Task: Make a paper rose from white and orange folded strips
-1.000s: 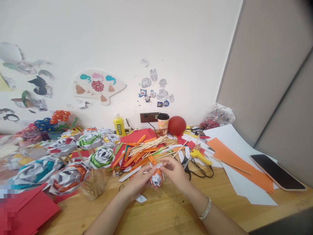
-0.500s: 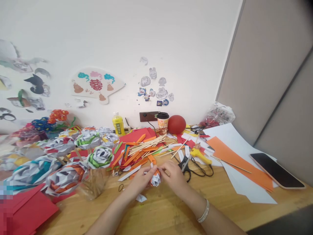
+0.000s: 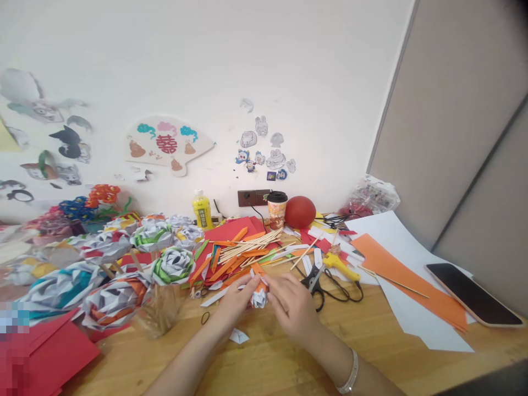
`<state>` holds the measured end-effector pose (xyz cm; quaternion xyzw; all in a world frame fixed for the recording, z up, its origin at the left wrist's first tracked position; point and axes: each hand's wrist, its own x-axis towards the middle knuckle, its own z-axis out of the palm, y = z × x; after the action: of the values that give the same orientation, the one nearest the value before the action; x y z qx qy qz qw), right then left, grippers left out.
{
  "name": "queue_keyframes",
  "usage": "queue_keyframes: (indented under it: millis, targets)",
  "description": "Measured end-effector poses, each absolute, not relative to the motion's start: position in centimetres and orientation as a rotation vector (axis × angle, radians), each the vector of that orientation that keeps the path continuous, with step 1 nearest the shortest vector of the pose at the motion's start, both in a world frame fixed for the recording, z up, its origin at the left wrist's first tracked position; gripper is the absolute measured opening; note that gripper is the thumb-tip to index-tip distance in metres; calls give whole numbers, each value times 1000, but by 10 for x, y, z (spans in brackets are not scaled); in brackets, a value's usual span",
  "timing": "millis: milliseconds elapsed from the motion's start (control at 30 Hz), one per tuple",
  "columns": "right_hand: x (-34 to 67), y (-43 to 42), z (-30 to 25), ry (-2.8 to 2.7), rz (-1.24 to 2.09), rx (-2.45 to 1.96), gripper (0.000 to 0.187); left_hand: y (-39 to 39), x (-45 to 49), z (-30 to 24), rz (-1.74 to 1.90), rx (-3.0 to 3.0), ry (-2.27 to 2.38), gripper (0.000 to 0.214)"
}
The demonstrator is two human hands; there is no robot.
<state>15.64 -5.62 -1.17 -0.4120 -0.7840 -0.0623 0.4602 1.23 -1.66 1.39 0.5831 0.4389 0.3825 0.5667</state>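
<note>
Between my two hands, low over the wooden table, is a small folded paper flower in white with orange strips at its top. My left hand grips its left side, the thumb lying on the orange paper. My right hand has its fingers bent and pinched at the flower's right edge, on the orange paper. Part of the flower is hidden behind the fingers. A small folded white paper piece lies on the table just below my left hand. Black-handled scissors rest beyond my right hand.
Finished paper flowers crowd the left, some in a clear cup of sticks. Wooden skewers and orange strips lie ahead. A yellow glue gun, orange sheets and a phone sit right. Behind stand a bottle and paper cup.
My right hand has turned, its fingers now lower along the flower's right side. The flower has shifted slightly left and up in my hands. The whole view has moved a little.
</note>
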Motion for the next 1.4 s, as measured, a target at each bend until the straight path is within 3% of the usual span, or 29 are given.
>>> queue_keyframes:
  millis: [300,567,1000,1267,1400]
  targets:
    - [153,-59,-8,-2075,-367,-1028,42,-18,16,9,979,1095,918,38]
    - [161,-56,-6,-1907,-89,-1021,44,-21,12,17,912,1118,757,31]
    - [162,-56,-6,-2027,-253,-925,32,-23,8,19,817,1164,704,24]
    - [162,-58,-7,-1938,-11,-893,35,-22,5,18,761,1237,739,35]
    - [163,-57,-6,-1939,-48,-842,31,-21,3,19,792,1318,747,40]
